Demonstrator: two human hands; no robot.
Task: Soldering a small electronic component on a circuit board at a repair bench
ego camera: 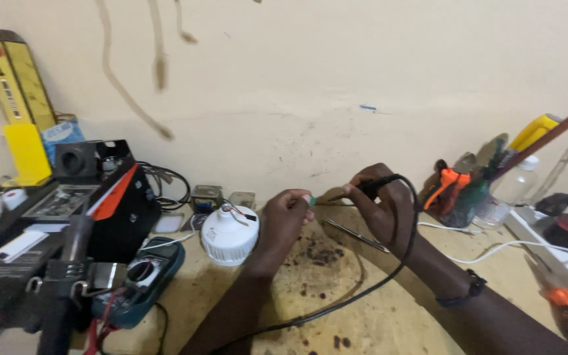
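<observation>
Right hand (pixel 384 204) holds soldering iron (pixel 369 187) over open bench (pixel 363 315).

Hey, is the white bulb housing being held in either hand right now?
No, the white bulb housing sits on the bench, left of the left hand, while the right hand holds a black corded tool.

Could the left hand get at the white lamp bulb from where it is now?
Probably yes. The white lamp bulb lies just beside the left hand on the bench, nothing between them. But that hand's grip is pinching a small green part, so it would have to let go first.
</observation>
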